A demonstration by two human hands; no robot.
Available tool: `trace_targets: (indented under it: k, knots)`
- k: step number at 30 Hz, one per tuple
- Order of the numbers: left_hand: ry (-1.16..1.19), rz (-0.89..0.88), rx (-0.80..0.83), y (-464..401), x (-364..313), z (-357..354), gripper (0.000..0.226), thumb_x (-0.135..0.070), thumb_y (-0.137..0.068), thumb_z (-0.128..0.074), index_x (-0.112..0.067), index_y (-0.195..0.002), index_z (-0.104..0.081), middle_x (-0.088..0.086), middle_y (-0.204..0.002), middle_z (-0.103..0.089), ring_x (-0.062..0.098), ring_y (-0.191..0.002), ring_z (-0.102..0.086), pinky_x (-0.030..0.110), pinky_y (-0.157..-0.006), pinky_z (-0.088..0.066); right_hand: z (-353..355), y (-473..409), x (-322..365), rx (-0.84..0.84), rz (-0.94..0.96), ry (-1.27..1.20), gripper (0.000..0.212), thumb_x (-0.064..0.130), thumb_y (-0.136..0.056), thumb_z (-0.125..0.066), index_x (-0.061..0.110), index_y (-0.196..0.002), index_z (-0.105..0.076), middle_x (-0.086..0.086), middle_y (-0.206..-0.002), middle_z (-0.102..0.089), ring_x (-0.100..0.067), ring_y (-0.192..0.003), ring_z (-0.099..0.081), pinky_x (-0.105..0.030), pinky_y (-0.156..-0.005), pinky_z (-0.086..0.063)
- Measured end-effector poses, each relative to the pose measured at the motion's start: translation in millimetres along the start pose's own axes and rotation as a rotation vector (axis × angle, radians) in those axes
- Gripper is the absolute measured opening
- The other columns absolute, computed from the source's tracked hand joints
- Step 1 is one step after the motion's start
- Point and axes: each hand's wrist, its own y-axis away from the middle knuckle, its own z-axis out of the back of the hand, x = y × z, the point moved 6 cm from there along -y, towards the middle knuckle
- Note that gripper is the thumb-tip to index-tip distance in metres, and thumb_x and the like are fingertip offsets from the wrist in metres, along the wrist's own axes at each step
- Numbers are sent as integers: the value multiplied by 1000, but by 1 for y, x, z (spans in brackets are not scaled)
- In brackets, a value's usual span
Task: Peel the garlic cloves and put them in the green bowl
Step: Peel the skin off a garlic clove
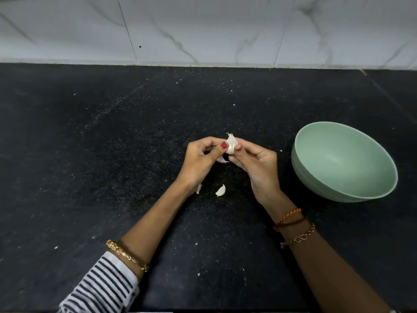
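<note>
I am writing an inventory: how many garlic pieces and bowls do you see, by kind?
Garlic held in both hands: 1
Garlic pieces lying on the counter: 3
Green bowl: 1
Total: 5

Most of the garlic clove (231,145) is covered by the thumbs of the left hand (200,162) and right hand (255,163), so how much skin remains cannot be told. A white piece (222,159) below the hands is half hidden; a sliver (199,188) is partly concealed under the left wrist, possibly peel. The striped sleeve (101,288) is cut off by the lower edge.
</note>
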Motion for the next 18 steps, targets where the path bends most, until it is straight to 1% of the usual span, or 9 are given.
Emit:
trace_targets:
  k: [2,4,6,7,9,10,12,15,18]
  knots:
    - [3,-24,-13,0,-1,0,15,3,-90,-49,8,-99,-60,6,-73,-58,-7,-39,-49,2,-39,-32,-3,1,-1,-3,19,87,20,15,-82,-60,11,-101,-65,5,-75,-70,-5,-69,-67,-15,-61,-52]
    - [7,-43,-38,-1,1,3,11,1,-88,-52,3,-89,-63,5,-71,-60,-6,-45,-52,3,-43,-35,-3,3,1,-39,86,241,15,16,-89,-54,9,-95,-66,3,-69,-64,-1,-59,-62,-14,-55,-50]
    - [6,-65,-44,-3,5,5,11,-6,-86,-57,-4,-79,-65,-2,-70,-65,0,-60,-58,10,-54,-44,-4,5,3,-55,167,425,21,25,-93,-48,16,-83,-63,8,-64,-58,1,-56,-58,-13,-52,-47]
    - [4,-74,-34,-4,7,5,10,-10,-85,-59,-8,-78,-66,-5,-70,-67,5,-67,-60,15,-60,-47,-6,6,4,-48,184,491,27,32,-95,-43,20,-78,-59,10,-62,-55,2,-55,-55,-14,-52,-45]
    - [26,-87,0,-4,9,3,12,-19,-80,-60,-10,-77,-66,-6,-69,-67,10,-69,-61,23,-67,-50,-9,7,2,-42,170,562,36,41,-92,-30,23,-69,-52,10,-58,-50,1,-53,-51,-18,-53,-42]
    - [40,-88,13,-4,9,2,14,-22,-78,-61,-9,-76,-65,-6,-67,-67,9,-68,-61,24,-67,-50,-10,8,1,-45,158,567,37,42,-90,-27,25,-67,-51,10,-55,-50,1,-52,-49,-18,-52,-41]
    - [51,-99,28,-4,9,0,12,-22,-80,-64,-12,-73,-64,-7,-63,-66,7,-65,-61,22,-66,-50,-11,8,0,-41,128,521,39,40,-91,-26,28,-65,-51,14,-50,-52,3,-49,-48,-13,-49,-37]
    - [53,-129,27,-2,7,0,12,-17,-81,-63,-15,-69,-64,-9,-62,-66,3,-64,-60,18,-64,-49,-11,8,-2,-17,66,397,42,31,-100,-28,22,-69,-56,14,-43,-45,2,-43,-41,-10,-43,-31]
    - [62,-149,20,-1,5,-1,12,-19,-79,-62,-13,-69,-64,-9,-63,-66,2,-65,-60,16,-64,-47,-12,11,0,6,-17,280,43,28,-100,-27,19,-67,-54,14,-39,-38,2,-37,-34,-10,-38,-26]
